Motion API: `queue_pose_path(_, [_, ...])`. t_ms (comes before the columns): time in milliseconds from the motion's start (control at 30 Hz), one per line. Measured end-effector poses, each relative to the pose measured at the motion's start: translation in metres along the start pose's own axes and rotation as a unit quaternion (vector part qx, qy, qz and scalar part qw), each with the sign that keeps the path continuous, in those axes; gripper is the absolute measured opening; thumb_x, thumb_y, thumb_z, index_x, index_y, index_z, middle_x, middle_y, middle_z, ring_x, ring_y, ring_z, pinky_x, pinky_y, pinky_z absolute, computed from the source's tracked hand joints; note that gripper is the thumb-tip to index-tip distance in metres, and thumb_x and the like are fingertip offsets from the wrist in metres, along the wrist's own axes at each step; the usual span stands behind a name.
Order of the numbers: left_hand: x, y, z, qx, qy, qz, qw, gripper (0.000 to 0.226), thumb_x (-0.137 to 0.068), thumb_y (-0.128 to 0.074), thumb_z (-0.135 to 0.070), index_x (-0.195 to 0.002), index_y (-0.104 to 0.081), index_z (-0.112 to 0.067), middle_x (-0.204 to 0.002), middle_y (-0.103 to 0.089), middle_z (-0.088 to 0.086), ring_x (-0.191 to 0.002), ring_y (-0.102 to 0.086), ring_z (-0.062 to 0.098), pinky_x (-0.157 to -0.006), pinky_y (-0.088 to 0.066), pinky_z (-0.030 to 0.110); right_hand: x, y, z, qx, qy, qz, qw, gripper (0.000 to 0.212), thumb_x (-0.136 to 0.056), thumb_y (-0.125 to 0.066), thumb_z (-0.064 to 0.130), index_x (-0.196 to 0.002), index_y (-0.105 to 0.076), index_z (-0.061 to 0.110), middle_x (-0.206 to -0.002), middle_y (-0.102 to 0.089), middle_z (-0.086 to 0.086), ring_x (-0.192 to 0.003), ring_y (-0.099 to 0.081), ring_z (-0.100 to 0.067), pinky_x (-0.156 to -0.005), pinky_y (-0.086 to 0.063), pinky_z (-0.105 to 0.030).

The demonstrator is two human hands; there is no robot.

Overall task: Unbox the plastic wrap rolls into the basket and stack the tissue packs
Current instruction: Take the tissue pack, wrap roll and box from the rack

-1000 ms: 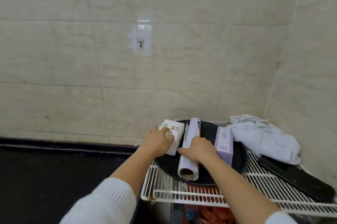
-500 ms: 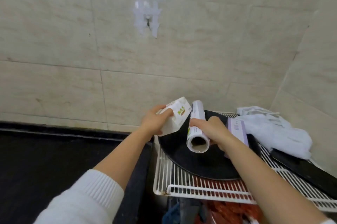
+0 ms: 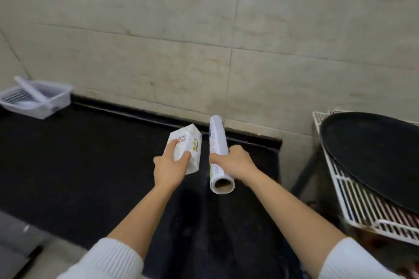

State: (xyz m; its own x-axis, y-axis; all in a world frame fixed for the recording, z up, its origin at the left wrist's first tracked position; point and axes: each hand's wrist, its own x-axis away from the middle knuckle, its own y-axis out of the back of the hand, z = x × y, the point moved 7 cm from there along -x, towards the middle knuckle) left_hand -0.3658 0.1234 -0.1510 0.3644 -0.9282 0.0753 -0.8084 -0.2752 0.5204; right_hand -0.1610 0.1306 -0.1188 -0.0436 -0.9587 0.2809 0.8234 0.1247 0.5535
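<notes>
white plastic wrap roll point(image 3: 218, 154) sits gripped in my right hand point(image 3: 235, 161) above the black bench point(image 3: 68, 154). my left hand point(image 3: 169, 168) clasps a white soft tissue pack point(image 3: 188, 148) just beside it; the white slotted plastic basket point(image 3: 34, 99) sits far left.

Probably a kitchen: tiled wall point(image 3: 158, 51), black counter point(image 3: 79, 154) (wire rack point(image 3: 353, 199) alongside).

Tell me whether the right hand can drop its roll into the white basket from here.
Probably not yet. The right hand grips the plastic wrap roll mid-counter, while the white basket sits far left against the wall. Nothing blocks the black counter between; it simply needs carrying over.
</notes>
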Motion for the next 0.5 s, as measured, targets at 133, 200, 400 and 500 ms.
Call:
queue_pose_path(133, [0.003,0.023,0.087,-0.085,0.047,0.002,0.995,0.063,-0.082,-0.054,-0.047,-0.141,-0.031,-0.048,-0.128,-0.035,0.015,-0.102,-0.050,0.037,-0.091,-0.045,0.041,0.001,-0.098,-0.037,0.100,-0.031,-0.009,0.994,0.066,-0.067,-0.067,0.051,-0.116,-0.053,0.011,-0.111,-0.065,-0.010,-0.095,-0.065,-0.029,-0.065,-0.050,-0.033])
queue_pose_path(200, [0.005,0.029,0.113,-0.099,0.055,-0.001,0.994,0.065,-0.082,-0.056,-0.045,-0.141,-0.031,-0.048,-0.129,-0.032,0.013,-0.108,-0.044,0.037,-0.092,-0.043,0.042,0.005,-0.129,-0.053,0.162,-0.035,-0.014,0.986,0.064,-0.069,-0.065,0.052,-0.116,-0.048,0.012,-0.113,-0.065,-0.011,-0.101,-0.063,-0.032,-0.066,-0.044,-0.033])
queue_pose_path(400, [0.013,0.025,0.160,-0.158,0.060,0.044,0.985,0.070,-0.084,-0.057,-0.045,-0.145,-0.022,-0.047,-0.132,-0.025,0.010,-0.109,-0.035,0.032,-0.090,-0.043,0.041,0.021,-0.185,-0.086,0.261,-0.044,-0.010,0.964,0.082,-0.077,-0.063,0.049,-0.139,-0.026,0.011,-0.123,-0.055,-0.013,-0.108,-0.060,-0.033,-0.078,-0.046,-0.038])
queue_pose_path(500, [0.012,0.023,0.167,-0.155,0.064,0.064,0.984,0.072,-0.084,-0.057,-0.048,-0.145,-0.020,-0.048,-0.133,-0.025,0.010,-0.113,-0.032,0.033,-0.096,-0.041,0.045,0.023,-0.194,-0.091,0.264,-0.057,0.001,0.963,0.088,-0.082,-0.063,0.051,-0.145,-0.018,0.010,-0.132,-0.047,-0.012,-0.113,-0.058,-0.032,-0.085,-0.048,-0.039])
